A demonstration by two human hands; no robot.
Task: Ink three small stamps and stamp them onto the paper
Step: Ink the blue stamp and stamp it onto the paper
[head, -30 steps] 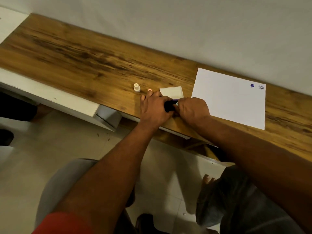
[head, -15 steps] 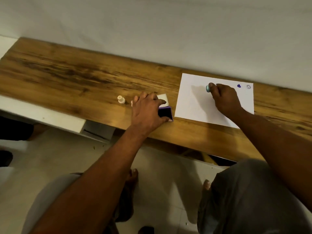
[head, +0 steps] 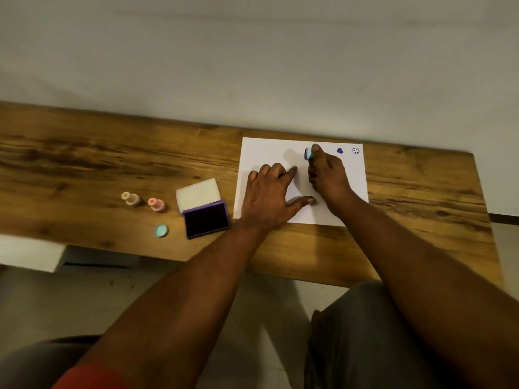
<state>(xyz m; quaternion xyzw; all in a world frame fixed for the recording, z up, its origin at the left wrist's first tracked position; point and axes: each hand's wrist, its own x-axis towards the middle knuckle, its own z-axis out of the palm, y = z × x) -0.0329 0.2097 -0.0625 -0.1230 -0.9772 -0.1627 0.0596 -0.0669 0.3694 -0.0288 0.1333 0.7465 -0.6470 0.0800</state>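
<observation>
A white sheet of paper [head: 266,153] lies on the wooden table [head: 84,164] and bears two purple prints, a heart [head: 340,150] and a round face [head: 355,151], near its far right corner. My right hand [head: 327,175] pinches a small light-blue stamp [head: 308,153] over the paper's upper middle, left of the heart. My left hand [head: 271,196] rests flat on the paper's left part, fingers spread. The open purple ink pad [head: 206,219] sits left of the paper with its lid [head: 198,193] tilted back. A cream stamp [head: 130,198] and a pink stamp [head: 156,204] stand further left.
A light-blue cap [head: 161,231] lies near the table's front edge, left of the ink pad. A white wall runs behind the table. My knees and a pale tiled floor show below the table edge.
My left hand has left the ink pad and come to rest on the paper. My right hand carried the blue stamp from the pad to the paper's upper middle. The view shifted right.
</observation>
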